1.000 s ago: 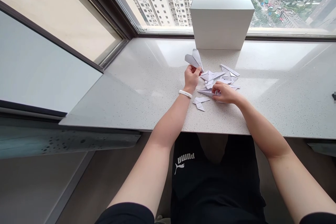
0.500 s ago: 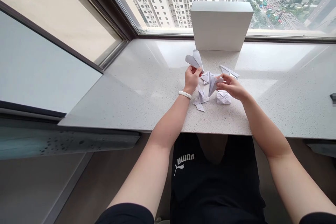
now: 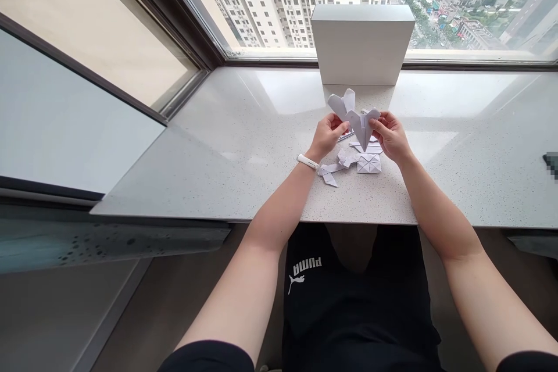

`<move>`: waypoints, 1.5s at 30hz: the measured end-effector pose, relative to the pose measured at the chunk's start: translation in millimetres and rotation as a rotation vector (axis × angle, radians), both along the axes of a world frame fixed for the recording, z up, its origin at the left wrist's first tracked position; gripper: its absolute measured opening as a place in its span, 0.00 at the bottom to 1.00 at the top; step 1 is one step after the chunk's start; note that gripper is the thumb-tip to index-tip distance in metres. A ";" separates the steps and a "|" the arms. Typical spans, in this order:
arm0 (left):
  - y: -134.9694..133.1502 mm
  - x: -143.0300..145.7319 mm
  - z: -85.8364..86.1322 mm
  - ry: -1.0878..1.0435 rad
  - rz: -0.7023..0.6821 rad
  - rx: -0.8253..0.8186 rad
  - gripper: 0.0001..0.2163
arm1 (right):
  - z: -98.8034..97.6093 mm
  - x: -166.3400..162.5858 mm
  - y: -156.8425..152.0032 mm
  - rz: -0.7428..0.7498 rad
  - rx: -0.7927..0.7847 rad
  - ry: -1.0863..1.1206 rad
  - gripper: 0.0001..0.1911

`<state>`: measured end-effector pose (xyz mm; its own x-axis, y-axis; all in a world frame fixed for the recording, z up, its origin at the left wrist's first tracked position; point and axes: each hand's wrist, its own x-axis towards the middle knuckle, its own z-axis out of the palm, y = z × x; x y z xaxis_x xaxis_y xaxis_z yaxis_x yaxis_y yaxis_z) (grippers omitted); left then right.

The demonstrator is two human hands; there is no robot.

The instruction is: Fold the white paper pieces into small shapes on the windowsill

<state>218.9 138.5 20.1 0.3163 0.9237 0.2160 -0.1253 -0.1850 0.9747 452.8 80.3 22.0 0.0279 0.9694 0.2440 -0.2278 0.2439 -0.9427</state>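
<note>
My left hand [image 3: 328, 135] is closed on a white folded paper plane [image 3: 342, 104], its wide end pointing up and away from me. Opposite it, my right hand [image 3: 390, 135] pinches a second white paper plane [image 3: 361, 128] by its right side, with the sharp tip pointing down toward me. The two planes overlap in the view; whether they touch I cannot tell. Below the hands lie several white origami pieces: a squarish folded block [image 3: 369, 164] on the right and a piece with angular arms [image 3: 330, 173] on the left. Others behind are partly hidden.
All this is on a speckled white windowsill counter [image 3: 244, 151]. A pale upright box [image 3: 362, 49] stands at the back against the window. A dark object [image 3: 551, 164], partly blurred out, sits at the far right edge. The counter's front edge runs just before my lap.
Both hands have come closer together. The left plane has moved right, and the right-hand plane has turned so its broad face shows. Some folded pieces beneath have shifted.
</note>
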 end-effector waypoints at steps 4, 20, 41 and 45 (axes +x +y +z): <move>-4.6 2.6 -3.6 0.002 -0.183 0.048 0.25 | 0.1 2.3 1.1 -0.061 -0.022 -0.011 0.37; -22.0 5.9 10.5 0.034 -0.380 0.059 0.31 | -5.7 0.9 4.5 -0.304 0.012 -0.162 0.36; -21.6 5.6 16.1 0.002 -0.276 -0.006 0.26 | -6.2 -10.4 -5.1 -0.152 -0.036 -0.216 0.44; -20.2 6.9 13.8 0.003 -0.245 0.016 0.25 | -10.9 -14.5 -4.4 -0.082 -0.021 -0.256 0.42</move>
